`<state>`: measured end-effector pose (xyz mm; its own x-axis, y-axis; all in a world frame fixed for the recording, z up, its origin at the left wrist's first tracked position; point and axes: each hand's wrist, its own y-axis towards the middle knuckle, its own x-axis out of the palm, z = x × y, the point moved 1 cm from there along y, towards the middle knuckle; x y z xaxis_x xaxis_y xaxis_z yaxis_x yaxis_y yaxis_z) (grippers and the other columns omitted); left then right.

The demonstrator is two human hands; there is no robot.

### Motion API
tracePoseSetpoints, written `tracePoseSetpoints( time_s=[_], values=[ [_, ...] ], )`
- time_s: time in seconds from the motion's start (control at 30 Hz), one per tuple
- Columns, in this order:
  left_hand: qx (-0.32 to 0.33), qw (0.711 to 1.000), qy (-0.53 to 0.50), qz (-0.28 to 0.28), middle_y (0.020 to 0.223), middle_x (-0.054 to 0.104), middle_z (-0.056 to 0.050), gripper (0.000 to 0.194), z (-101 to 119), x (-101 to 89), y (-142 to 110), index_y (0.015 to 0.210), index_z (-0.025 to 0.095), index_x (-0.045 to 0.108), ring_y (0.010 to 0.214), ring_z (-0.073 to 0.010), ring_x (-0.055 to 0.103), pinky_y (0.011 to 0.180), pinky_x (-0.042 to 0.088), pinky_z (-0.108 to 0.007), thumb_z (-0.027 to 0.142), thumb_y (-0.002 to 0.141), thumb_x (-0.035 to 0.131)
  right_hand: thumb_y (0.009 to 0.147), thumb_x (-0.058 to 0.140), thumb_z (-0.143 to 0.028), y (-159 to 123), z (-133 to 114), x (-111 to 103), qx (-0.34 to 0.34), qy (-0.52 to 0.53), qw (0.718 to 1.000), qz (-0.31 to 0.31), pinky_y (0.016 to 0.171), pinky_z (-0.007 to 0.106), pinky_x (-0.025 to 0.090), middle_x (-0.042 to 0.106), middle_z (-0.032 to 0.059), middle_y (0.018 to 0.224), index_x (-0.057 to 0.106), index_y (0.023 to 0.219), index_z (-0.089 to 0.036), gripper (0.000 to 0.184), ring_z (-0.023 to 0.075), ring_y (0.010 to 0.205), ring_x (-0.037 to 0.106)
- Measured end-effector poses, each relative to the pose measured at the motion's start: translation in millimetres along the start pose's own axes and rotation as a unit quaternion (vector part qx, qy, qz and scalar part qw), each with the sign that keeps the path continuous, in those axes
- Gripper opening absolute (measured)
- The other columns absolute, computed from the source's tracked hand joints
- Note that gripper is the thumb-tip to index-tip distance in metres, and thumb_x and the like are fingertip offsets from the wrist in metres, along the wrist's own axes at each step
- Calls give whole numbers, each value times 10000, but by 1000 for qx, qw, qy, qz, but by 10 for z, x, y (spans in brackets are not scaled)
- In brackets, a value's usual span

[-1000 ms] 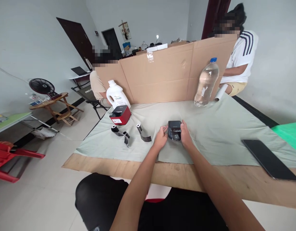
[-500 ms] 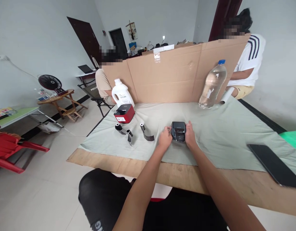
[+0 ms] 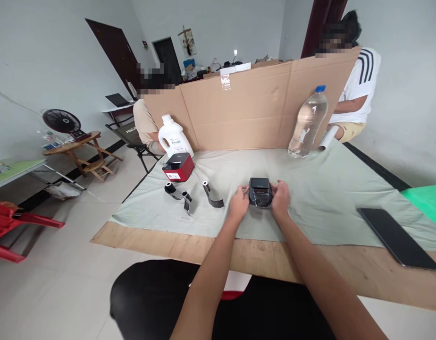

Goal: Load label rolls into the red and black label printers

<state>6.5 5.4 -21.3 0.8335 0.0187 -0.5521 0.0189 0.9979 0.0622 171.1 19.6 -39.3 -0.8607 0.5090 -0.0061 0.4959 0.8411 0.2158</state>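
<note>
A small black label printer (image 3: pixel 259 192) stands on the cloth in front of me, with a glossy, clear-looking front. My left hand (image 3: pixel 239 203) grips its left side with curled fingers, and my right hand (image 3: pixel 280 197) holds the right side the same way. To the left lie three small rolls with dark strips trailing from them: a right-hand roll (image 3: pixel 211 193), a middle roll (image 3: pixel 186 200) and a left roll (image 3: pixel 170 190). Behind these sits a red and black boxy device (image 3: pixel 178 167) with a white label on its front.
A white jug (image 3: pixel 176 139) and a clear water bottle (image 3: pixel 307 123) lean by an upright cardboard sheet (image 3: pixel 235 113). Two people sit beyond it. A dark phone-like slab (image 3: pixel 398 237) lies at the right. The cloth (image 3: pixel 324 198) covers a wooden tabletop (image 3: pixel 264 252).
The whole view has shifted slightly, moving things a little to the left in the picture. Both hands stay at the printer's sides; the right hand's fingers are more curled.
</note>
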Motion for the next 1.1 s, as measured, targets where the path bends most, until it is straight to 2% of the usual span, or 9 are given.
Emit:
tracePoseSetpoints(
  time_s=[0.07,0.17,0.37,0.47,0.6,0.7,0.87,0.97,1.1],
  values=[
    [9,1000,-25,1,1422,654,-46,494,-17,-5,6,1483,236,388,1297,-200,628,1098,477,-353,173,993,388,967,258,-613,-26,-25,-16,9,21,1000,20,868,425,589,741,151,1099,523,1293,-168,613,258,1052,725],
    [26,997,-75,14,1440,638,-56,564,-29,-2,11,1580,212,272,1360,-212,582,1158,429,-370,290,1034,391,956,323,-584,-60,-65,-35,5,37,999,28,855,372,589,750,135,1094,564,1222,-182,540,236,1073,717],
    [41,995,-94,17,1455,622,-82,635,-49,33,24,1586,194,310,1352,-251,592,1169,426,-394,360,1008,516,958,229,-470,76,-68,-13,-54,-57,993,-92,1004,368,530,597,134,1460,560,1357,-191,589,215,1341,582],
    [45,994,-97,15,1457,618,-84,626,-50,33,22,1584,196,327,1345,-256,599,1165,433,-397,366,1012,516,923,310,-422,285,-120,-8,-66,-129,979,-142,1034,390,508,591,121,1475,545,1414,-200,588,219,1325,588],
    [34,993,-108,17,1456,620,-73,638,-39,24,12,1587,206,328,1297,-263,632,1122,473,-400,361,1003,533,815,502,-351,603,-283,23,-90,-271,935,-211,1111,452,426,669,127,1355,742,1122,-208,415,273,1282,584],
    [25,994,-100,24,1438,634,-76,650,-26,15,9,1584,201,341,1236,-274,666,1094,495,-418,367,993,553,703,637,-310,786,-381,123,-90,-381,880,-267,1130,517,368,760,118,1062,771,768,-222,174,338,1251,572],
    [14,995,-92,24,1423,645,-76,635,1,-6,15,1571,221,374,1167,-261,698,1074,512,-416,359,984,574,580,741,-282,951,-532,303,-67,-497,795,-341,890,428,510,746,63,770,724,597,-244,45,309,935,679],
    [9,996,-88,24,1410,655,-80,636,23,-19,14,1566,215,386,1157,-264,704,1077,511,-419,354,978,584,618,708,-264,1012,-694,308,-93,-512,783,-341,834,365,514,739,53,744,712,591,-240,36,276,889,678],
    [12,995,-93,22,1404,659,-77,633,46,-41,2,1563,202,391,1144,-280,709,1086,507,-441,350,976,577,672,645,-202,1036,-822,342,-148,-488,803,-310,882,380,502,751,77,850,714,643,-217,76,262,901,676]
  ],
)
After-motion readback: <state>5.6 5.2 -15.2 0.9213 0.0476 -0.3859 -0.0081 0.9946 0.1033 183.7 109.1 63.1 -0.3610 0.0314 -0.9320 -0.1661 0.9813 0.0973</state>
